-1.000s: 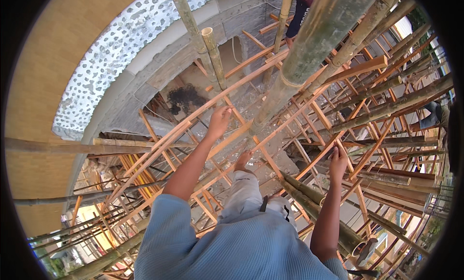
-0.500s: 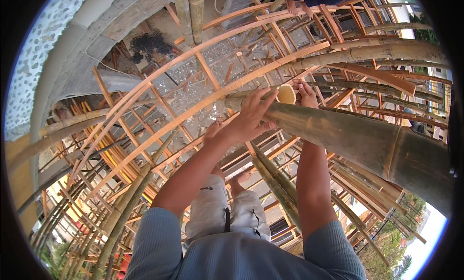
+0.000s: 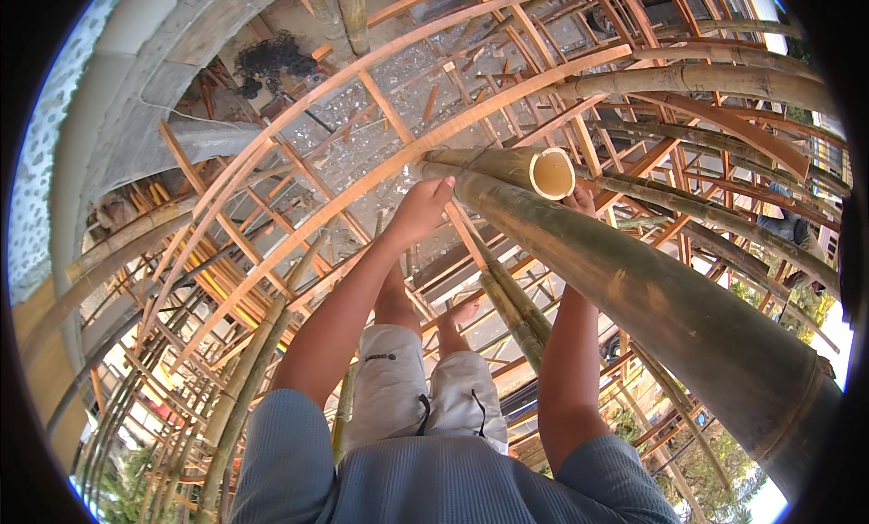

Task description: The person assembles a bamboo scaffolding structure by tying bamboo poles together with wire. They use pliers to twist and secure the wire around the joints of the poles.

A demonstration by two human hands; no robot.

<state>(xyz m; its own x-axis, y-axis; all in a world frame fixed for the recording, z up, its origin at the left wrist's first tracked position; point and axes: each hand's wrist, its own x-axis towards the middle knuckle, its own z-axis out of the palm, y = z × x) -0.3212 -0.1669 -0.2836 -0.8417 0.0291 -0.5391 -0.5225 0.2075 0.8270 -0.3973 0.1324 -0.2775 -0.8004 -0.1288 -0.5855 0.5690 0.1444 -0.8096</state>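
A thick green bamboo pole slants from the middle down to the lower right. Against its far side lies a second bamboo pole, whose pale, hollow cut end faces right. My left hand is closed at the thick pole's left end, thumb against the bamboo; whatever its fingers pinch is hidden. Beyond the thick pole, my right hand is beside the hollow cut end. Its fingers look curled, and the poles partly hide them. A thin dark tie seems to cross the poles near the left end.
Curved-looking timber battens cross just beyond the poles. More bamboo lies to the right. Upright bamboo poles stand below. A littered floor shows far beneath through the framework. A concrete edge runs along the left.
My left hand has drawn back left from the top of the thick pole to its end. My right hand has dropped lower behind the pole. The view has shifted, showing more of the hollow end.
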